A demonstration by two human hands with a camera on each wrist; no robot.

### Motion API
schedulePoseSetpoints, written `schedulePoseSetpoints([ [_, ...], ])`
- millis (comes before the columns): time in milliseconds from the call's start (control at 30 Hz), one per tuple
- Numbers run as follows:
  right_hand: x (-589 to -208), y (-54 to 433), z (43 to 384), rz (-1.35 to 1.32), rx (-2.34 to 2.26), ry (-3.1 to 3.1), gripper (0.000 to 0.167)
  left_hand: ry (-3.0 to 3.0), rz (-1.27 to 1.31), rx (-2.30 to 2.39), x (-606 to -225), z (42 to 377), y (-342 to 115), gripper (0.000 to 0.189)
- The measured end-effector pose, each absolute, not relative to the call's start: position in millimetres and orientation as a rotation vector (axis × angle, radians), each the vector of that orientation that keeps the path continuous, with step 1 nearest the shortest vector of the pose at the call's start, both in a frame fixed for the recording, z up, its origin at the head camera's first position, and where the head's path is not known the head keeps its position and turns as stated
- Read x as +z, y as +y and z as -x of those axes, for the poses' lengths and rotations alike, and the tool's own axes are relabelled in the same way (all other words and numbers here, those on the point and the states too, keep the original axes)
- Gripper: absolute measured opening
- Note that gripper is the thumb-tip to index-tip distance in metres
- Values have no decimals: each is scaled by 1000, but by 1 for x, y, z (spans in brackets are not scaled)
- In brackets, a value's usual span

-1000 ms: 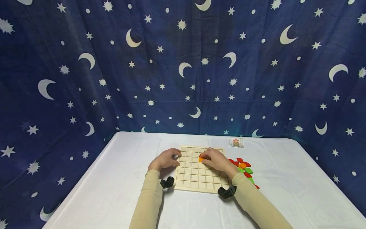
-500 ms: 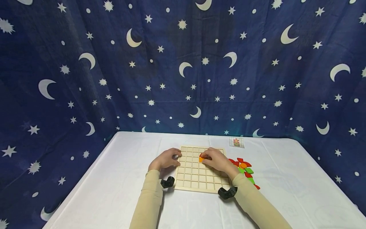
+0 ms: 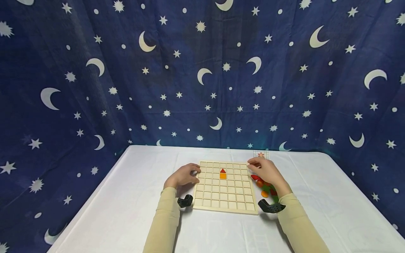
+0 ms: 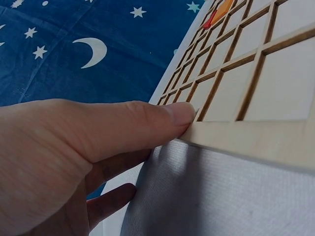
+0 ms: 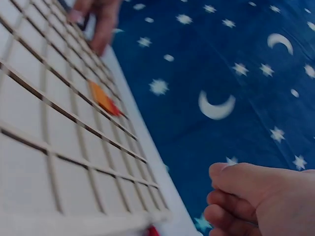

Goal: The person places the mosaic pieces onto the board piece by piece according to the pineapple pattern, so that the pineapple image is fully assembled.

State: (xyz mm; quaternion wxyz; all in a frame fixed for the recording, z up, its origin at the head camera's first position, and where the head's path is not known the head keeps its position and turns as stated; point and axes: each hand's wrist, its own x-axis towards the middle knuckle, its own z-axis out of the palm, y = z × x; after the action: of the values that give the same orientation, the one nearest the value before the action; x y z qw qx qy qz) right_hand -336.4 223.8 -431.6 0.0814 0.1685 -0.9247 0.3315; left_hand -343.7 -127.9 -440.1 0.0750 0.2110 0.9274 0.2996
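Observation:
A wooden grid board [image 3: 215, 193] lies on the white table. In its upper part an orange square tile [image 3: 223, 176] sits in one cell, with a red triangle tile [image 3: 223, 170] in the cell just beyond it. My left hand [image 3: 182, 175] rests at the board's left edge; in the left wrist view its extended thumb [image 4: 147, 118] touches the rim. My right hand [image 3: 267, 172] hovers by the board's upper right corner, fingers loosely bent. Nothing shows between those fingers [image 5: 234, 206] in the right wrist view. The hand and forearm partly cover the loose tiles.
Loose red, green and orange tiles [image 3: 264, 194] lie right of the board, beneath my right arm. Behind that hand is a small picture card [image 3: 261, 154], partly covered. A dark blue star-and-moon curtain [image 3: 202, 88] hangs behind the table.
My right hand has let go of the tiles on the board and moved right, past its right edge. The red triangle and orange square are now uncovered. My left hand stays put.

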Motion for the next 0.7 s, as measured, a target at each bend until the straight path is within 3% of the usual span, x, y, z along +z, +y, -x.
schedulePoseSetpoints([
  [400,-436,254,338,-287,952,-2955,35,2775,-604,925,-442,344,-127,43],
  [700,-443,254,337,-517,911,-3037,30,2780,-587,926,-442,345,-127,44],
])
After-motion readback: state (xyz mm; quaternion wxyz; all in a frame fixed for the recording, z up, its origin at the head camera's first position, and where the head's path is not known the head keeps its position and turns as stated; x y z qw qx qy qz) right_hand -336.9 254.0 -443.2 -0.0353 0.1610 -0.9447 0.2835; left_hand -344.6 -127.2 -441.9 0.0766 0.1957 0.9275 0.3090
